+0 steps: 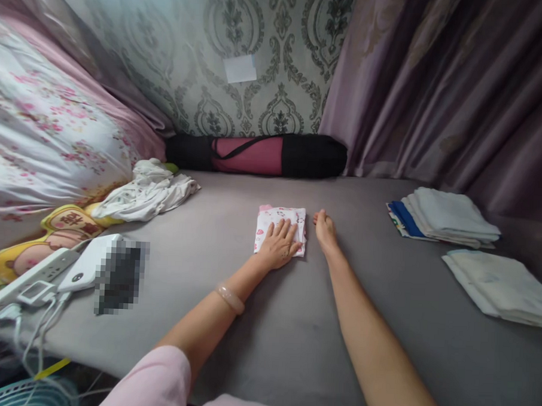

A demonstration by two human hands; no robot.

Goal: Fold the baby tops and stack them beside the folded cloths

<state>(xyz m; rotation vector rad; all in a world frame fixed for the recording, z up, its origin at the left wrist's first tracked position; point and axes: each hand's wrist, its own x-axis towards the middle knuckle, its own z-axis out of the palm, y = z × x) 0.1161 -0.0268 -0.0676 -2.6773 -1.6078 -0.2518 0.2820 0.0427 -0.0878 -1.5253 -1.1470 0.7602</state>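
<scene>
A small folded cloth (270,218), white with pink and red prints, lies on the grey sheet in the middle of the view. My left hand (279,245) rests flat on top of it with the fingers spread, covering its lower part. Just right of the cloth, apart from it, my right hand (324,230) is on the sheet with its fingers curled in. Whether anything is inside those fingers is hidden from this angle.
Folded cloths (452,214) are stacked at the right, with another folded pile (501,288) nearer. A black and pink long bag (250,154) lies along the wall. On the left are a crumpled white cloth (150,192), a power strip (55,271) and a white power bank (91,264).
</scene>
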